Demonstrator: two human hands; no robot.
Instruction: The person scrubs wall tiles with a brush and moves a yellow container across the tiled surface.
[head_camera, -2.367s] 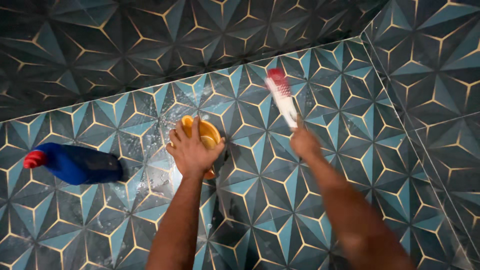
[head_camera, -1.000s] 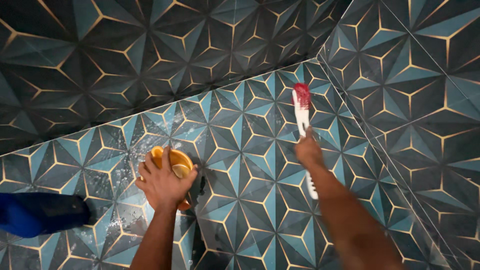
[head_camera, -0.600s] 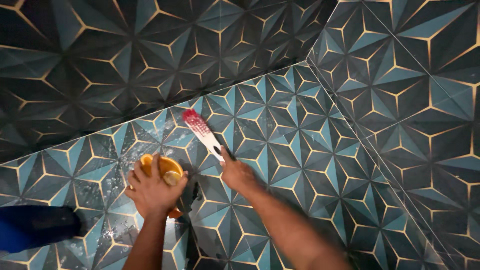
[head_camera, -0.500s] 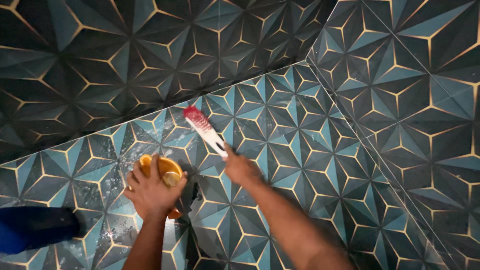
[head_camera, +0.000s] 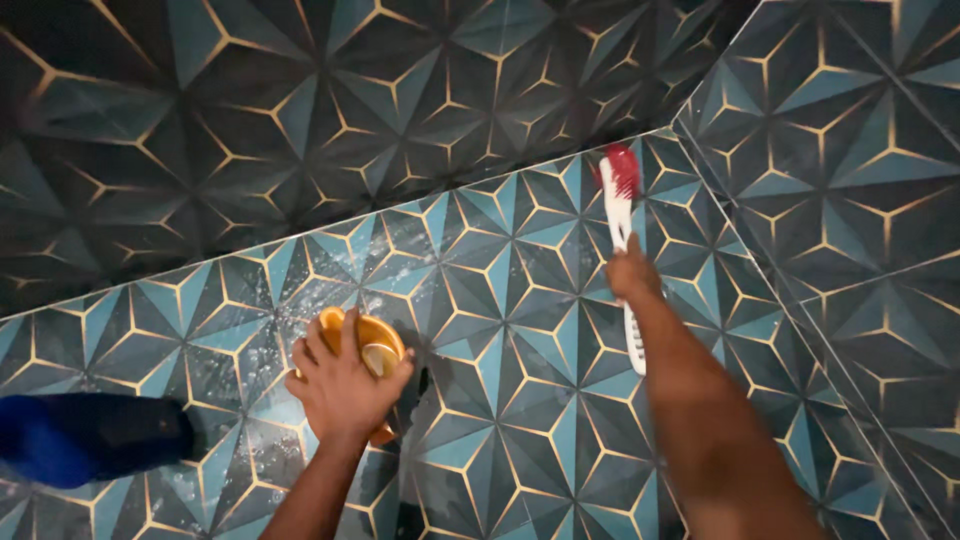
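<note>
My left hand (head_camera: 340, 385) rests on a small orange round container (head_camera: 372, 340) that sits on the blue patterned tile floor (head_camera: 510, 330). White foam or powder is scattered on the tiles around it. My right hand (head_camera: 632, 275) grips the white handle of a scrub brush (head_camera: 618, 195) with a red head. The brush head points away from me, near the corner where floor meets the walls.
A dark blue bottle (head_camera: 85, 438) lies on its side on the floor at the left. Dark tiled walls rise behind (head_camera: 350, 110) and at the right (head_camera: 850, 170), meeting in a corner at the upper right.
My right hand has swung the brush from beside the orange container back to the right, toward the corner. My left hand has stayed on the container.
</note>
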